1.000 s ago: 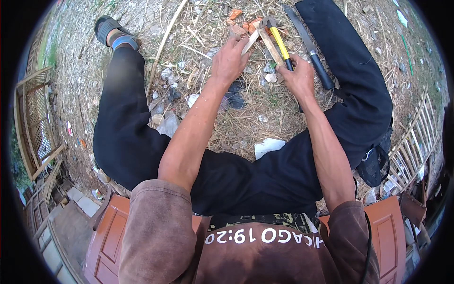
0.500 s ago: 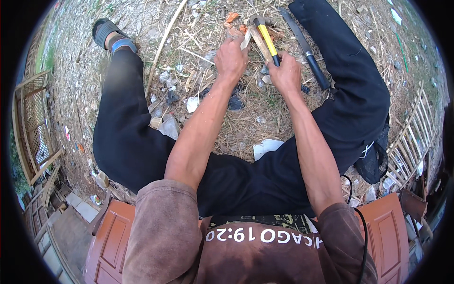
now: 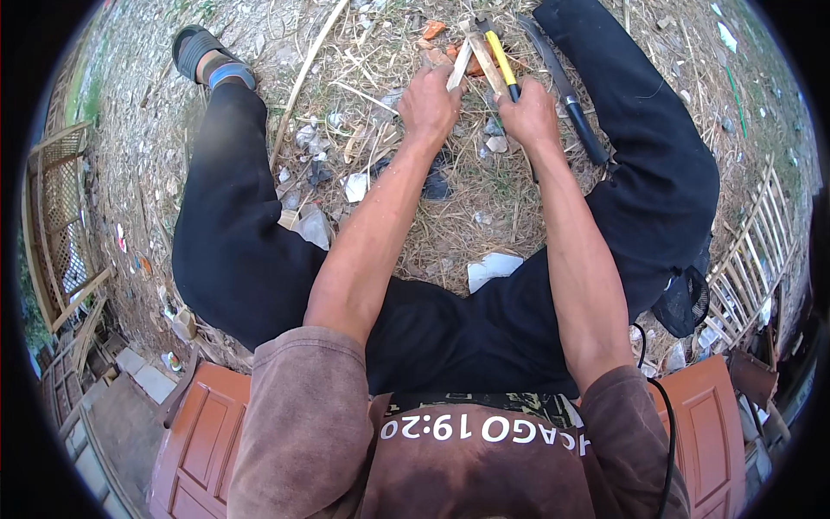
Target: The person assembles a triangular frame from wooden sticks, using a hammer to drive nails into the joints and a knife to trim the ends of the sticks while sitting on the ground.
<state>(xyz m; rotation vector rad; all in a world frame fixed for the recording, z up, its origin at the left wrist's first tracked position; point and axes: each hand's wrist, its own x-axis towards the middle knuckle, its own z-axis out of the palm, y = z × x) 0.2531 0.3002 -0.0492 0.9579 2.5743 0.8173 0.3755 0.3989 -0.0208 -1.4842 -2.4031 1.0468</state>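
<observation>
From the left: dark grey ridged sandal [image 3: 206,54] on the outstretched left foot, ground all dry grass and litter. Left hand [image 3: 430,102] is closed round a short, pale, flat wooden strip [image 3: 461,66], its free end poking up and right. Broken orange brick chunk [image 3: 432,29] lies just beyond the left fingers. Next, a longer tan wooden strip [image 3: 487,62], slanting from upper left to lower right, butt end at the right thumb; the strips' far ends meet, or nearly, in an upturned V. Right hand, nearer the tan strip, is just below it. Alongside runs a yellow-and-black-handled hammer [image 3: 501,59], almost parallel, grip inside the clenched right hand [image 3: 531,112]. Can't tell if those fingers pin the tan strip too. Far right, a long grey blade with black handle [image 3: 588,134] rests by the right leg. Versus half a second ago: hammer and tan strip sit farther out, hammer head looks narrower, turned.
</observation>
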